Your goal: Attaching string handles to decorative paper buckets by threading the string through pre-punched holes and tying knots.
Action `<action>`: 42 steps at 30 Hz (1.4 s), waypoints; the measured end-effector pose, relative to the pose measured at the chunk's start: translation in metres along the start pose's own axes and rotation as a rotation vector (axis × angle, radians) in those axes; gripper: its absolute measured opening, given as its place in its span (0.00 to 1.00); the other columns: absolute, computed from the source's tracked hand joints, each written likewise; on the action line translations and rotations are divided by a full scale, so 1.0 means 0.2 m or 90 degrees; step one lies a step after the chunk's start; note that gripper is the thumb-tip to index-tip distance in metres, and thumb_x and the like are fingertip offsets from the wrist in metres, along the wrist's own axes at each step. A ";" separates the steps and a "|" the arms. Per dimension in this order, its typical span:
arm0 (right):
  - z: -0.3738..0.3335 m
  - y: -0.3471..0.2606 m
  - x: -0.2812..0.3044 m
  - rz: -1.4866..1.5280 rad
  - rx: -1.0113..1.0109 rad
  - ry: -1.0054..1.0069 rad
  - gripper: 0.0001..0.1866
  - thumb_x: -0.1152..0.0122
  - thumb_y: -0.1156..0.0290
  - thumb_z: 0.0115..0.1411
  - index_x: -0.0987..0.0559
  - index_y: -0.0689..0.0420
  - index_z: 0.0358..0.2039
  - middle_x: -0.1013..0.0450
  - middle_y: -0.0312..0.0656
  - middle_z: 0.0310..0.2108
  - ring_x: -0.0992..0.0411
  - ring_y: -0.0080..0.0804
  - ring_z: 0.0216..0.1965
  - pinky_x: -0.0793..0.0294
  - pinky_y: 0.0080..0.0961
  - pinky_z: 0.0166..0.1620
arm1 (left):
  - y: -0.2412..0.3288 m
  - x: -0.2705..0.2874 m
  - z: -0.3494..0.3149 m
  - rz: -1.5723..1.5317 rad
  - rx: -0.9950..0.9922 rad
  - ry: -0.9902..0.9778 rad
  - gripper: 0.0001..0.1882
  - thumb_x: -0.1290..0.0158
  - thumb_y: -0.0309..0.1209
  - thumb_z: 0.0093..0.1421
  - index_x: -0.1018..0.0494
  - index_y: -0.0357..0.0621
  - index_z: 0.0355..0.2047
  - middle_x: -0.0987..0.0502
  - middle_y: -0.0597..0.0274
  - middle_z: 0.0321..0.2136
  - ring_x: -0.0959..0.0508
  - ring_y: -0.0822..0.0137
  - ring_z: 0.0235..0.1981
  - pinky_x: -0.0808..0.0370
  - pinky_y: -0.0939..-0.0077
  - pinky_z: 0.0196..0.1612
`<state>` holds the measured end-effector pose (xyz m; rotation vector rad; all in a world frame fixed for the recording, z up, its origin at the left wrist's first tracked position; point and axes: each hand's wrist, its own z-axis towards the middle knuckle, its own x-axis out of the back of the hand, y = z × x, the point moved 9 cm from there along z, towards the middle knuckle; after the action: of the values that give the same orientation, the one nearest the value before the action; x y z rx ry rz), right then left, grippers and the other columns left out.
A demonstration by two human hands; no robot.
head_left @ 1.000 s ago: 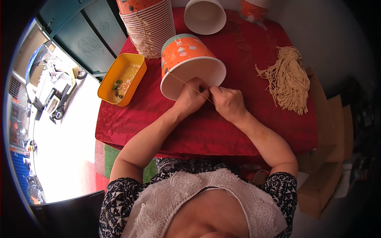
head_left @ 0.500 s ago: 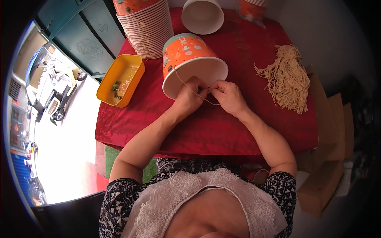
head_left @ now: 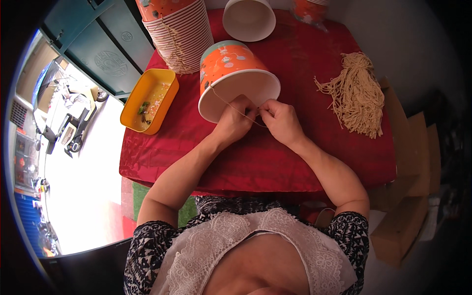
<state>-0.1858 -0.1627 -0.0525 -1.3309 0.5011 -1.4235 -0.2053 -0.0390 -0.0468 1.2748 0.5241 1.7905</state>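
Left grip (head_left: 237, 118) and right grip (head_left: 281, 121), fingertips meeting, pinch thin cord (head_left: 223, 100) running from the orange bucket (head_left: 230, 65) just beyond them.

The orange bucket (head_left: 235, 65) looks like smooth paperboard, faintly glossy. Right of the bucket, the string bundle (head_left: 355, 96) looks rough, fibrous, matt; left of the bucket, the yellow tray (head_left: 135, 104) looks like smooth, shiny plastic; beneath the bucket, the red cloth (head_left: 307, 64) looks satiny.
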 end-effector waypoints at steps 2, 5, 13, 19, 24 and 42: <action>0.00 -0.05 0.02 -0.051 0.066 0.020 0.04 0.41 0.75 0.57 0.23 0.63 0.29 0.24 0.50 0.22 0.23 0.43 0.23 0.26 0.34 0.25 | -0.01 0.00 0.01 0.004 0.009 -0.002 0.04 0.44 0.23 0.53 0.25 0.32 0.27 0.23 0.51 0.28 0.22 0.59 0.31 0.26 0.68 0.36; -0.02 -0.10 0.05 -0.092 0.132 0.037 0.03 0.42 0.76 0.57 0.23 0.62 0.30 0.24 0.51 0.22 0.23 0.47 0.24 0.25 0.37 0.26 | -0.02 0.02 0.01 -0.001 0.023 0.026 0.04 0.45 0.22 0.53 0.26 0.32 0.26 0.23 0.51 0.26 0.22 0.60 0.29 0.26 0.69 0.34; -0.04 -0.08 0.05 -0.166 0.132 0.010 0.06 0.45 0.79 0.56 0.22 0.61 0.34 0.24 0.52 0.24 0.23 0.47 0.25 0.25 0.36 0.27 | -0.03 0.04 0.01 -0.001 0.071 0.070 0.03 0.48 0.21 0.49 0.28 0.32 0.21 0.24 0.47 0.22 0.23 0.53 0.26 0.26 0.63 0.31; -0.05 -0.09 0.05 -0.191 0.090 -0.030 0.08 0.49 0.80 0.54 0.21 0.61 0.33 0.24 0.52 0.23 0.23 0.48 0.26 0.24 0.38 0.29 | -0.01 0.03 0.02 0.039 0.074 0.077 0.04 0.47 0.22 0.49 0.29 0.32 0.21 0.25 0.46 0.22 0.23 0.53 0.25 0.27 0.62 0.30; -0.04 -0.07 0.04 -0.183 0.077 -0.041 0.08 0.50 0.80 0.54 0.21 0.62 0.31 0.24 0.52 0.23 0.23 0.48 0.26 0.24 0.39 0.29 | -0.03 0.01 0.03 0.077 0.069 0.069 0.06 0.47 0.24 0.50 0.30 0.34 0.20 0.26 0.50 0.20 0.24 0.59 0.23 0.28 0.66 0.28; 0.04 0.00 0.09 -0.106 -0.007 0.015 0.21 0.45 0.61 0.59 0.23 0.69 0.22 0.28 0.60 0.19 0.24 0.50 0.21 0.28 0.40 0.27 | 0.03 0.00 0.03 0.114 -0.038 0.107 0.03 0.48 0.21 0.50 0.28 0.32 0.21 0.25 0.43 0.22 0.23 0.49 0.24 0.27 0.60 0.27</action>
<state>-0.1742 -0.1753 -0.0422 -1.3928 0.4216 -1.5758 -0.2029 -0.0427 -0.0408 1.1677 0.4569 2.0600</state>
